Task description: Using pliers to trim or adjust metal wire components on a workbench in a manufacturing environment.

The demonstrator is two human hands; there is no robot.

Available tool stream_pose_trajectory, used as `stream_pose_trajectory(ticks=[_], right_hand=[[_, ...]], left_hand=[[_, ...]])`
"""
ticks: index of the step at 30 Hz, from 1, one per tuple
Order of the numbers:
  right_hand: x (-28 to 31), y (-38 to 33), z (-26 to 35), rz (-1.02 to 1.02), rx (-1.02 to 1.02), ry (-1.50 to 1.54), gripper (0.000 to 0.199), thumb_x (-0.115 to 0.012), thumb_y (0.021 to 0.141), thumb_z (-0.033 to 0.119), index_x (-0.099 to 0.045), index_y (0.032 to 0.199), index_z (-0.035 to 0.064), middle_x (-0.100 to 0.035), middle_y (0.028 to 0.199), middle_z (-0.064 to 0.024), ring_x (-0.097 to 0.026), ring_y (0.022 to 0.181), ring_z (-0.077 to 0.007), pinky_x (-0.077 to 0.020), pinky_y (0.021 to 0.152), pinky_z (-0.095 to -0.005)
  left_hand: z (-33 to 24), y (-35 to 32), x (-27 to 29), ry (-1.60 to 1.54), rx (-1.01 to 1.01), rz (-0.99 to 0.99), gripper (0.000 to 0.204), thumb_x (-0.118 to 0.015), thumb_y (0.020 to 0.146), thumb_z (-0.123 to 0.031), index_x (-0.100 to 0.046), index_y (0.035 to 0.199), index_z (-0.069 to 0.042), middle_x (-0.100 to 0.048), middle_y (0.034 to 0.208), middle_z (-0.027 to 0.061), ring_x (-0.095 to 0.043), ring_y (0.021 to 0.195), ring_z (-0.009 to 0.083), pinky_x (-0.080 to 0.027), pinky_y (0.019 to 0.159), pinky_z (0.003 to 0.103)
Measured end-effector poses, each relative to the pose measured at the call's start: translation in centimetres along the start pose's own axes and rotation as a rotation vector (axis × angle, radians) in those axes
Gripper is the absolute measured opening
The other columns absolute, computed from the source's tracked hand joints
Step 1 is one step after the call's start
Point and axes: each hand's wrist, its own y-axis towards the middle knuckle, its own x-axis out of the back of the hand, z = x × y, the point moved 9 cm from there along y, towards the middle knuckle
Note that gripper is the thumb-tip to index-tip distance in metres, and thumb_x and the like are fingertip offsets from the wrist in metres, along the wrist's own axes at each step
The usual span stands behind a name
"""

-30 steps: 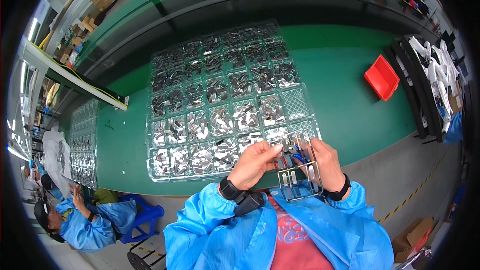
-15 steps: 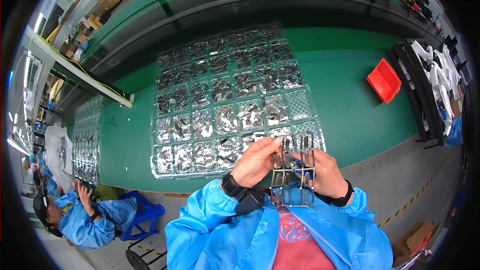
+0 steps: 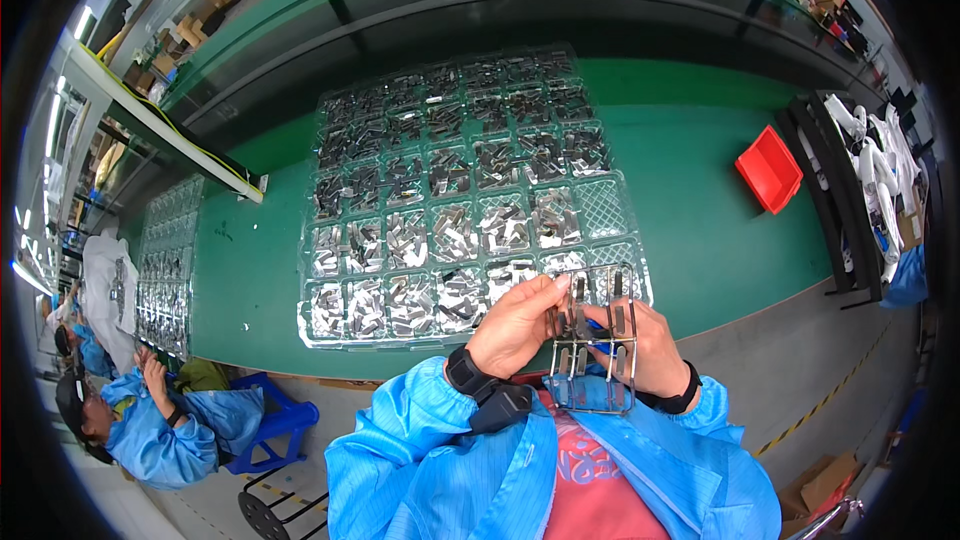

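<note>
Nearest: the metal frame (image 3: 595,355), a flat stamped grid with slots and tabs, is held upright close to the chest, just above the near edge of the green table (image 3: 700,220). Raised like this, its slots face the eyes and both hands can work on it.

Right hand (image 3: 650,345) wraps the frame's right side from behind, fingers closed on it as the steady support; something blue shows in that palm, too small to identify. Left hand (image 3: 518,325) pinches the frame's upper left, thumb and fingertips narrowed on one of the tabs.

Just beyond the hands: a clear plastic tray (image 3: 465,200) lies flat on the table, its compartments filled with small metal pieces (image 3: 455,235), sorted and within easy reach. One near-right compartment looks empty.

Farther right: a red bin (image 3: 768,168), well apart from the tray. Far left: a second tray (image 3: 165,260) beside a seated co-worker (image 3: 150,420) in blue.
</note>
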Motion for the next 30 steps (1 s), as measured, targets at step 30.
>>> stream_pose_trajectory(ticks=[30], right_hand=[[1.5, 0.0, -0.9, -0.105, -0.038, -0.085, 0.047, -0.072, 0.062, 0.008, -0.064, 0.108, 0.0063, -0.056, 0.077, -0.0078, -0.057, 0.064, -0.0238, -0.0476, 0.055, -0.0348]], left_hand=[[0.5, -0.7, -0.3, 0.123, 0.023, 0.165, 0.010, -0.057, 0.092, -0.016, -0.056, 0.090, -0.006, -0.061, 0.077, 0.0013, -0.057, 0.065, 0.0072, -0.044, 0.056, 0.020]])
